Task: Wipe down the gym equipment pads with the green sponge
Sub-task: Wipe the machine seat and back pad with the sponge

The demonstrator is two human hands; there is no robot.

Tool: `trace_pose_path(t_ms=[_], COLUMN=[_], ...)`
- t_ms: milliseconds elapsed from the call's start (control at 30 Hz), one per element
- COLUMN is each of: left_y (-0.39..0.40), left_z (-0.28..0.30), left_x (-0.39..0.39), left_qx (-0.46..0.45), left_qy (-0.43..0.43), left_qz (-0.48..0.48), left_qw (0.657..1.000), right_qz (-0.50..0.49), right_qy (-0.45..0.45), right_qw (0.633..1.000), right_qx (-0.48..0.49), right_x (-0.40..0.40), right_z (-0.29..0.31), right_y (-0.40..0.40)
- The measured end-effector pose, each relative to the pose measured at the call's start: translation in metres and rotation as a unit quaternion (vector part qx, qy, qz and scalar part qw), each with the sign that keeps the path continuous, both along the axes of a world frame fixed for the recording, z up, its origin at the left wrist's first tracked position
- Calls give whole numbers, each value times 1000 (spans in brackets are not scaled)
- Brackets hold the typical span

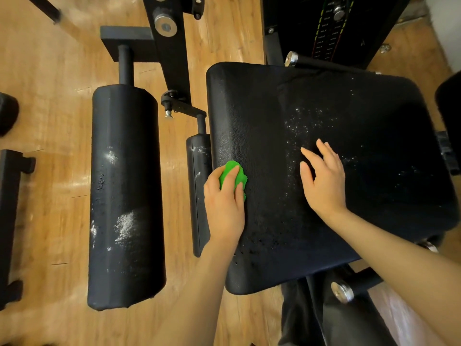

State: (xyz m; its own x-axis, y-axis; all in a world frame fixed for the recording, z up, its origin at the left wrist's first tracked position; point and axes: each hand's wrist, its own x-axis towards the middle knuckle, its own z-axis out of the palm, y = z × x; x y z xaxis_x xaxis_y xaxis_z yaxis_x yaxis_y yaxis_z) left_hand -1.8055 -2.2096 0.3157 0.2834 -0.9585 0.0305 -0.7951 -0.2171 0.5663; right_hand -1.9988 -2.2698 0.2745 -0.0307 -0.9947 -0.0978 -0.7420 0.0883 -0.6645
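A large black seat pad (374, 171) fills the right half of the view, speckled with white droplets near its middle. My left hand (223, 203) grips the green sponge (230, 173) against the pad's left edge. My right hand (323, 178) rests on the pad's middle with its fingers spread and straight. A long black roller pad (124, 191) lies to the left, with white foamy patches on it. A narrower black pad (198, 186) sits between the roller and the seat, partly hidden by my left hand.
The machine's black frame arm (172, 48) and a weight stack (329, 28) stand at the back. Chrome-capped bars (343, 292) stick out below the seat. More black equipment parts (10, 221) lie at the left edge. The floor (57, 121) is wood.
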Motion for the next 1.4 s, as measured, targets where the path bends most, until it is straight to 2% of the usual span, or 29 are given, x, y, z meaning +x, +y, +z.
trace_pose_path(t_ms=[167,467,833,933,1067,1200,1300,1400], left_y=[-16,0,97,88,38,0,8,30], left_z=[-3,-8,-8,-7,-10,-12,-16,-21], left_x=[3,-3,-32,-36,-39,-42,-44,-51], left_qx=[7,10,7,5,-10,-1,-7,-16], left_qy=[23,3,-31,-36,-58,-116,-144,-155], left_qz=[32,31,-1,-13,-24,-17,-25,-22], left_qw=[999,999,999,999,998,993,989,988], right_qz=[10,51,49,52,55,65,85,102], right_qy=[-14,61,74,64,54,23,0,24], right_qw=[1000,997,996,996,997,998,996,994], right_qx=[-6,-6,-32,-35,-27,-13,-12,-32], right_x=[-4,0,-2,-2,-3,-7,-16,-30], right_z=[2,-6,-14,-15,-13,-8,-5,-8], right_y=[42,56,56,56,56,55,55,58])
